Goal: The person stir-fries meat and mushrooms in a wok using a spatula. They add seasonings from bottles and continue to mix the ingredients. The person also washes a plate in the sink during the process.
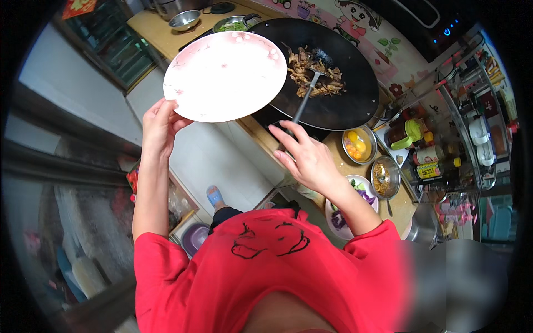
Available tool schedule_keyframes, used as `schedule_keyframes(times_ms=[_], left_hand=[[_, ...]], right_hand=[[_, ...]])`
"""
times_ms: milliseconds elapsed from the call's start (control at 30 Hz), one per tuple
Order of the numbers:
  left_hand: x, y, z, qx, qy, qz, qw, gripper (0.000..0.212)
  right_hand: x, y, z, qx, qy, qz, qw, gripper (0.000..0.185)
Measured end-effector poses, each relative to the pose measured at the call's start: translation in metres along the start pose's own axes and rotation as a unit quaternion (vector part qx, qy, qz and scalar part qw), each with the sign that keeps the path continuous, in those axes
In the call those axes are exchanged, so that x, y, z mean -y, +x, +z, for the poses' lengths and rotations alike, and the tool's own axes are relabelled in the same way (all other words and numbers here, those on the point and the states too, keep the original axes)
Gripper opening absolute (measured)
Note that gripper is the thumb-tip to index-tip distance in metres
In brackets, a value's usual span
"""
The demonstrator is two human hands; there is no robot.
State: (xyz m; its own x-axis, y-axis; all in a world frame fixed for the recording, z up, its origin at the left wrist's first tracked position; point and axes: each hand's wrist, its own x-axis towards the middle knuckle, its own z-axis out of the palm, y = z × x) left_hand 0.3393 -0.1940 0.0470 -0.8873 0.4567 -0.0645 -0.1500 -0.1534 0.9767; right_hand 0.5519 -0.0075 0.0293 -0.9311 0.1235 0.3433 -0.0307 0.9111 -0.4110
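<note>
My left hand (160, 125) pinches the near left rim of a large round plate (225, 79), white with pink blossoms. The plate is held up in the air beside a big black wok (354, 83), hiding part of its left edge. Browned, sliced food (297, 68) lies in the wok. A metal spatula (309, 91) rests with its blade in that food. Its handle runs back to my right hand (310, 160), which holds it loosely, fingers partly extended. The handle's end is partly hidden by the fingers.
Right of the wok stand a bowl of cracked eggs (360, 145), a bowl of brown crumbly food (381, 179) and a plate of cut vegetables (333, 222). A rack of bottles (429, 162) borders the counter. Behind the plate are a green-vegetable dish (233, 27) and a metal bowl (184, 20).
</note>
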Motion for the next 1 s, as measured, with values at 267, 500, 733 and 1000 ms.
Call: schedule_keyframes(times_ms=[267, 500, 733, 1000], left_hand=[[-0.012, 0.136, -0.046, 0.113, 0.014, -0.021, 0.993, 0.029], [-0.022, 0.234, -0.042, 0.236, 0.014, -0.041, 0.971, 0.028], [-0.015, 0.298, -0.024, 0.282, -0.008, -0.028, 0.959, 0.030], [-0.005, 0.356, 0.002, 0.301, -0.029, -0.041, 0.952, 0.026]], right_hand=[[0.021, 0.031, -0.007, -0.027, -0.129, 0.216, 0.967, 0.025], [-0.025, 0.069, -0.027, 0.103, -0.420, 0.468, 0.771, 0.044], [0.030, 0.093, -0.056, 0.011, -0.420, 0.513, 0.749, 0.033], [-0.024, 0.112, -0.018, -0.008, -0.363, 0.474, 0.802, 0.033]])
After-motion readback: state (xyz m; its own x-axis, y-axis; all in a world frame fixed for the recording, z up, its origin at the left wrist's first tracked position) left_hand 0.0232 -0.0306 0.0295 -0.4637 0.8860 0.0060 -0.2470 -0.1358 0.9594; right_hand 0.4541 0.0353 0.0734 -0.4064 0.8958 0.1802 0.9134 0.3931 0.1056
